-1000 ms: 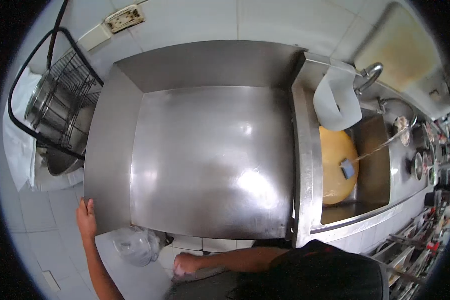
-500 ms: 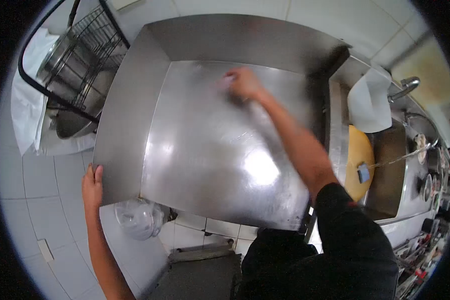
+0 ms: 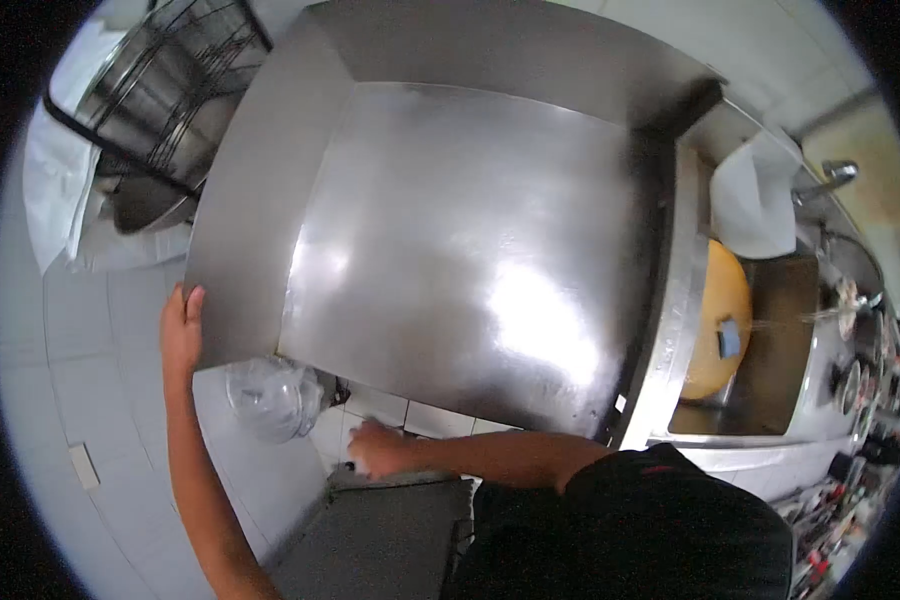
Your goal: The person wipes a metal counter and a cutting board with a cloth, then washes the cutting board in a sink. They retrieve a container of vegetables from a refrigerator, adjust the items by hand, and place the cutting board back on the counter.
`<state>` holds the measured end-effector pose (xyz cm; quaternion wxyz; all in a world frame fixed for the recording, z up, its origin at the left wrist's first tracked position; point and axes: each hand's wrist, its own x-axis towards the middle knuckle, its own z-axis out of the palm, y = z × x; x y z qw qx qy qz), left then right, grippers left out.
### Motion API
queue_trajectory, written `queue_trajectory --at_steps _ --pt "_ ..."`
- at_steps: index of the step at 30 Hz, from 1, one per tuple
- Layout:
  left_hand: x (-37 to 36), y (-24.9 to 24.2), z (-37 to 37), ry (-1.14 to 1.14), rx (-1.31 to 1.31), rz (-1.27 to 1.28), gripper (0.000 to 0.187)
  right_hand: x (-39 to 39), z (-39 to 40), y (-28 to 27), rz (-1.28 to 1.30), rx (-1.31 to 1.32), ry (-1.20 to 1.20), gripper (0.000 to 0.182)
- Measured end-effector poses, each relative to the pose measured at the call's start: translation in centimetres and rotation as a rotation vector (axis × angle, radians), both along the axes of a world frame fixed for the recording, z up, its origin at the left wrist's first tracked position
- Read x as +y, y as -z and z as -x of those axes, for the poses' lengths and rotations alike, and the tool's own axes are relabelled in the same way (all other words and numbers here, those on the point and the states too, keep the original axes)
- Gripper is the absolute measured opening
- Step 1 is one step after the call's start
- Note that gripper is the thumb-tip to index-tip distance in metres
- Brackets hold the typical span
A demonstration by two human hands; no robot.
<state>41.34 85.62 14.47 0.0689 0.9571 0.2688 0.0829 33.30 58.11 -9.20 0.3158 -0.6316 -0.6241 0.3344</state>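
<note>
My left hand (image 3: 180, 330) grips the outer edge of the upright steel side panel (image 3: 240, 220) of a stainless steel counter (image 3: 420, 230), thumb on the inner side. My right hand (image 3: 378, 449) is blurred, just off the counter's front edge and above the floor tiles. Its fingers look closed; a pale patch shows at them, but I cannot make out what it is. The steel surface looks shiny, with bright light reflections. Close to the front left corner, a clear plastic bag (image 3: 270, 398) hangs below the counter, left of my right hand.
At right, a sink (image 3: 785, 350) holds a yellow round item (image 3: 710, 340) with a blue-grey sponge (image 3: 729, 338) on it. A white container (image 3: 755, 200) stands beside the faucet (image 3: 832, 178). A wire rack (image 3: 185, 90) with pots is at left. A dark grey surface (image 3: 380, 540) lies below.
My right hand has swept from the back of the steel surface toward me, past the front edge. My left hand keeps its grip on the panel. The view has shifted slightly.
</note>
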Motion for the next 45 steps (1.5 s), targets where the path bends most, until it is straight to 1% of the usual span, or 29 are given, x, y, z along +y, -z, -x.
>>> queue_trajectory --at_steps 2,3,4,6,8,10,12,13,15,16,18,19,20,21,23,24,25,28,29,30,32,34,36,38,40,41,43,44,45 --pt "0.3 0.0 -0.2 -0.024 -0.006 0.051 0.042 1.7 1.7 -1.2 -0.136 0.167 -0.039 0.013" --pt "0.2 0.1 0.1 -0.048 -0.009 0.084 0.043 2.8 0.3 -2.0 -0.154 0.241 0.05 0.012" --pt "0.3 0.2 0.1 -0.067 0.02 0.109 0.045 3.7 -2.7 -3.1 -0.176 0.314 0.143 0.012" --pt "0.5 -0.1 0.1 -0.112 0.065 0.141 0.047 4.1 -12.0 -7.9 -0.106 0.272 0.171 0.014" --pt "0.0 -0.1 0.0 -0.054 0.013 0.139 0.049 1.7 -19.0 -10.7 -0.324 -0.047 0.436 0.015" --pt "0.3 0.2 0.3 -0.057 0.013 0.07 0.049 0.1 -23.1 -8.1 -0.193 -0.438 0.542 0.019" --pt "0.5 1.2 0.8 -0.137 -0.021 -0.033 0.049 -2.5 -27.0 -2.7 -0.21 -0.498 0.419 0.023" --pt "0.9 1.2 0.5 -0.117 -0.022 0.005 0.05 -3.9 -29.0 -1.6 -0.214 -0.526 0.356 0.025" --pt "1.1 1.0 0.8 -0.1 0.005 0.083 0.051 -7.4 -33.8 -6.5 0.05 -0.456 0.42 0.027" --pt "0.9 1.0 0.7 -0.113 0.036 0.073 0.051 -8.5 -37.0 -2.2 0.017 -0.509 0.672 0.031" --pt "0.9 0.4 0.5 -0.15 0.092 0.039 0.052 -13.9 -43.8 -1.1 0.146 -0.625 0.912 0.036" --pt "1.5 0.5 0.5 -0.095 0.045 0.035 0.052 -17.5 -47.4 -0.5 0.203 -0.703 0.858 0.039" --pt "2.3 1.3 0.6 -0.049 0.005 0.036 0.052 -19.1 -44.4 -11.5 0.665 -0.818 0.804 0.051" --pt "2.6 1.7 1.3 -0.007 -0.016 0.042 0.053 -22.2 -47.9 -6.2 0.592 -0.666 1.137 0.045" --pt "2.2 0.1 0.5 -0.143 0.191 0.169 0.056 -26.0 -48.8 -4.7 0.648 -0.724 0.96 0.041" --pt "3.0 1.5 1.3 -0.048 0.067 0.04 0.062 -27.9 -49.2 -3.9 0.667 -0.75 0.871 0.039" --pt "4.6 2.2 1.9 -0.057 0.103 0.022 0.064 -28.3 -47.8 -4.9 0.647 -0.823 0.728 0.036" --pt "6.9 3.4 1.8 -0.018 0.053 -0.059 0.066 -29.5 -41.8 -5.6 0.56 -0.823 0.598 0.032" --pt "6.0 2.8 1.3 -0.036 0.075 0.009 0.067 -29.8 -39.5 -5.4 0.477 -0.697 0.685 0.03" --pt "5.0 2.1 1.1 -0.06 0.098 0.077 0.067 -29.7 -37.0 -6.3 0.509 -0.665 0.655 0.03" --pt "4.7 1.8 0.6 -0.102 0.131 0.004 0.069 -29.4 -31.7 -9.3 0.572 -0.603 0.617 0.031" --pt "6.9 3.8 0.7 -0.093 0.049 -0.037 0.068 -30.1 -26.2 -8.8 0.547 -0.718 0.603 0.032" --pt "7.2 4.2 0.6 -0.092 -0.01 -0.072 0.069 -30.7 -20.1 -7.3 0.525 -0.651 0.75 0.034" --pt "5.7 3.7 0.5 -0.097 -0.021 -0.089 0.069 -30.7 -14.7 -6.7 0.616 -0.665 0.689 0.034" --pt "6.2 3.6 0.5 -0.008 -0.019 -0.129 0.069 -29.3 -10.2 -9.8 0.615 -0.586 0.631 0.035" --pt "6.6 3.8 0.5 0.04 -0.026 -0.148 0.068 -28.3 -8.6 -7.9 0.676 -0.425 0.752 0.04" --pt "8.5 5.2 0.2 0.04 -0.039 -0.241 0.065 -25.6 -5.3 -5.0 0.516 -0.337 0.836 0.041" --pt "8.8 5.4 -0.1 0.037 -0.047 -0.295 0.063 -23.7 -3.3 -4.4 0.305 -0.411 0.787 0.035" --pt "8.2 5.1 -0.2 0.014 0.003 -0.245 0.061 -21.4 -2.1 -2.5 0.228 -0.223 0.719 0.044"
